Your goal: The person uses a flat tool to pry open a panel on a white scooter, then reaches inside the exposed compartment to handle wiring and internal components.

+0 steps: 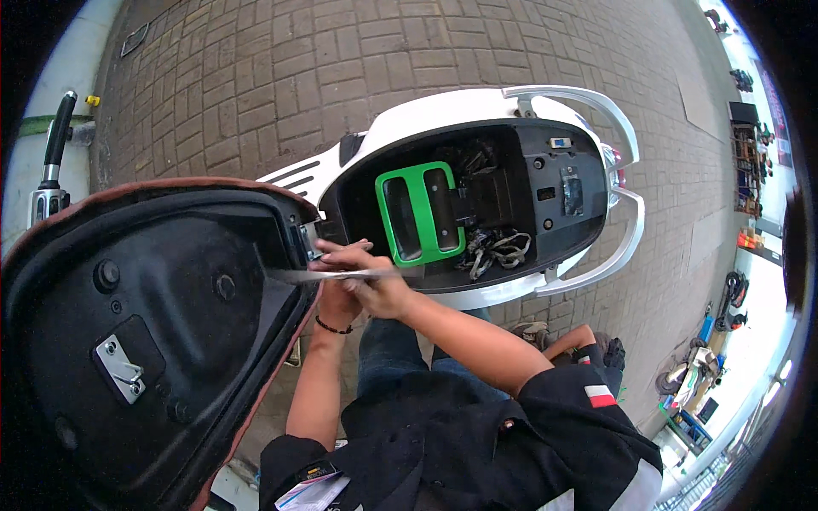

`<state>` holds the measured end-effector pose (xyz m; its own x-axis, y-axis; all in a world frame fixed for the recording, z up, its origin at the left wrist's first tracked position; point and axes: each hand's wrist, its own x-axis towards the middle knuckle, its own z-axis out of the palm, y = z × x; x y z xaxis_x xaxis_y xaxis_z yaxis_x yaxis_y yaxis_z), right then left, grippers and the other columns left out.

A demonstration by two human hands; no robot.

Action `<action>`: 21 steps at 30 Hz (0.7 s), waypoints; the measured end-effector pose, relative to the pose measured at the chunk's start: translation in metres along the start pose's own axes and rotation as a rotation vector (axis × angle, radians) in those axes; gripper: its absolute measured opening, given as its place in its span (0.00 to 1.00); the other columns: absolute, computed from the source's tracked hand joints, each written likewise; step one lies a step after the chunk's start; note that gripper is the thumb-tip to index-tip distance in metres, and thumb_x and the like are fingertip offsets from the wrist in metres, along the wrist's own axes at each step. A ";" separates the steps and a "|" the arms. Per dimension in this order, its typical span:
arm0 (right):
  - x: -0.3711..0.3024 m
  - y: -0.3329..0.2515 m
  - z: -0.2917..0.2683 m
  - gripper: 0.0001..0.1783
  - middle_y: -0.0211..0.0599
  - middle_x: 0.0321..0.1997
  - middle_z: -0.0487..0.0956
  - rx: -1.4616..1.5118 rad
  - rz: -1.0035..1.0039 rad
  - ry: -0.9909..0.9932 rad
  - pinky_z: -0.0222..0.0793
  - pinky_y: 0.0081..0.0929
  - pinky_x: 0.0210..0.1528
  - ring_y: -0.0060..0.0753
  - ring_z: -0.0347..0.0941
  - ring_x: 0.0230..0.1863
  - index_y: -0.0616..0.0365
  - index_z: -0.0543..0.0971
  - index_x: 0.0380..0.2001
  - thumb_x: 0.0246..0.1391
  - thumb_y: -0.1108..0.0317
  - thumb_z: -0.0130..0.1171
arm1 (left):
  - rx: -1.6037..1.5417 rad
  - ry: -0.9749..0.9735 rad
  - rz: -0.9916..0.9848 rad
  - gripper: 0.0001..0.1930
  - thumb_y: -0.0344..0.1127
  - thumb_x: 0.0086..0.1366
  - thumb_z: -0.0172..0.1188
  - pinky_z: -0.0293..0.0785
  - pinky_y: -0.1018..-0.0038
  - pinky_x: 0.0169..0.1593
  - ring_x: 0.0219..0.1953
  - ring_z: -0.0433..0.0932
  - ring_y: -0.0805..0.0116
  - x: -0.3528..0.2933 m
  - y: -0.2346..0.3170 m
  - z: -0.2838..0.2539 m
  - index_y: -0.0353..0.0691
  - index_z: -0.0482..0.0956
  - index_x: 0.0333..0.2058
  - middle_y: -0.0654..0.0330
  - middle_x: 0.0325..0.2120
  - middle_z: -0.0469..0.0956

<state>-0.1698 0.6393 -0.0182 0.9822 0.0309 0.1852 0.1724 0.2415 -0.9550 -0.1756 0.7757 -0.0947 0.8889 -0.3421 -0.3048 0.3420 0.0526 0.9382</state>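
A white scooter [426, 106] stands in front of me with its seat [187, 341] tipped open to the left, underside showing. My right hand [383, 289] is closed around a thin, flat grey strip [311, 276], blurred, which points left across the seat's front edge. Close beside and partly beneath it is my left hand [337, 300], wearing a dark bead bracelet [332, 326] at the wrist; its fingers are mostly hidden. Both hands are next to the metal seat hinge [309, 241]. Inside the black storage compartment [503, 200] lies a green frame-like handle [419, 213].
Black cables [494, 249] lie bundled in the compartment. Silver grab rails [626, 238] curve round the scooter's rear. A handlebar grip [60, 128] shows at far left. Another person's arm [569, 342] is at the lower right. Shelves [750, 162] line the right side, beyond brick paving [281, 68].
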 end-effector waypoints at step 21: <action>0.011 -0.005 0.003 0.21 0.29 0.23 0.75 0.018 0.238 0.285 0.68 0.19 0.29 0.16 0.70 0.26 0.67 0.77 0.31 0.72 0.60 0.46 | 0.696 -0.002 0.373 0.15 0.40 0.70 0.55 0.70 0.64 0.54 0.48 0.75 0.59 0.016 0.045 0.020 0.36 0.74 0.48 0.54 0.44 0.75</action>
<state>-0.1605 0.6412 -0.0109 0.9764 -0.1821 -0.1161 -0.0622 0.2774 -0.9587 -0.1519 0.7539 -0.0545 0.9064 -0.4195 0.0499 -0.2488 -0.4345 0.8656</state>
